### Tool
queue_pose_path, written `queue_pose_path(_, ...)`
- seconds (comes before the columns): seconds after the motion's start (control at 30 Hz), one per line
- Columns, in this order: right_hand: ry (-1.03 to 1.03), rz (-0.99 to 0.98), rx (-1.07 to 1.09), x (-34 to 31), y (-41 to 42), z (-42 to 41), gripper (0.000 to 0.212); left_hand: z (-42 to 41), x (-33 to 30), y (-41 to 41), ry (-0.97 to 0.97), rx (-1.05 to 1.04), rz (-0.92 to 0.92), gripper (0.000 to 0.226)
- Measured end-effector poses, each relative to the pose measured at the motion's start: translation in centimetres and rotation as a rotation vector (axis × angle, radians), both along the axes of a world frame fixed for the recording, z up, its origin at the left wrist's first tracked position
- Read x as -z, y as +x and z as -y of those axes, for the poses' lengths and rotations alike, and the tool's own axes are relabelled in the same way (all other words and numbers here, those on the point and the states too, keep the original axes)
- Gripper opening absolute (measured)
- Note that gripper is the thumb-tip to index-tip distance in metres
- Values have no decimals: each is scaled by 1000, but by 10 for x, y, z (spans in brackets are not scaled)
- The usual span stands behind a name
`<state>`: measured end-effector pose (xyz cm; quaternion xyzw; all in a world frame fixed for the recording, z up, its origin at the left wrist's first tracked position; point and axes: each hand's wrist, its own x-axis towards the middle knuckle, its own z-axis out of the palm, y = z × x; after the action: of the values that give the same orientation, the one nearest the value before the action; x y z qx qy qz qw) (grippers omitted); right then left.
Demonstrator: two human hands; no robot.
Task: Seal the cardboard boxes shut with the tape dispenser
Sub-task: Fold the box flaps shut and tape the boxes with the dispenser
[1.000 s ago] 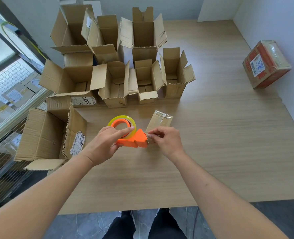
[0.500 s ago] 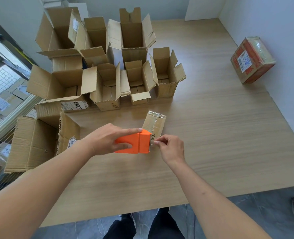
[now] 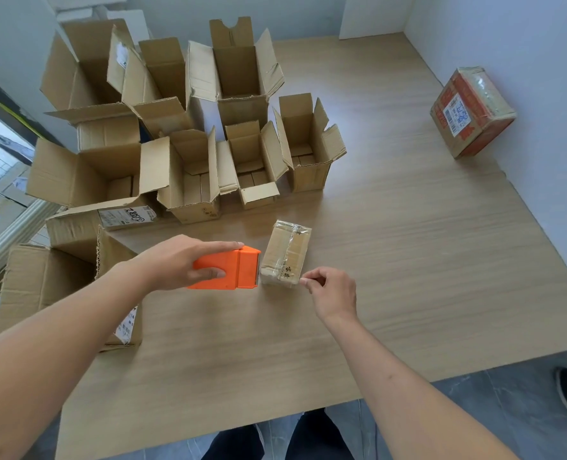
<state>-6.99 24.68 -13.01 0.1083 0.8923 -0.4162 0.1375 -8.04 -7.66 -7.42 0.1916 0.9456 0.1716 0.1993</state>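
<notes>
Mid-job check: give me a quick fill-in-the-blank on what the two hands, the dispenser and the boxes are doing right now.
1. The left hand grips the tape dispenser, whose colour is ____.
2. The small taped box lies just to the ____ of the dispenser in the head view.
3. The right hand has its fingers pinched near the small box's ____ corner.
4. The cluster of boxes at the back of the table have their flaps ____.

Missing words: orange; right; near; open

Right hand (image 3: 333, 293) farther from dispenser (image 3: 230, 268)
</notes>
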Motion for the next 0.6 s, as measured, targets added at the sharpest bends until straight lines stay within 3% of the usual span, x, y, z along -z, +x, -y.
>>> queue_pose_path(0.3, -80, 119, 4, 17, -14, 3, 14, -1, 15, -22, -97, 28, -52, 64)
queue_pose_path(0.43, -2, 144, 30, 13, -21, -7, 60, -7, 11, -34, -170, 88, -66, 61)
queue_pose_path(0.53, 90, 42, -54, 3, -25, -7, 41, -9, 9, -39, -178, 97, -55, 60)
queue_pose_path(0.6, 47, -101, -223, 1, -25, -1, 25, -8, 10, -40, -167, 82, -30, 61)
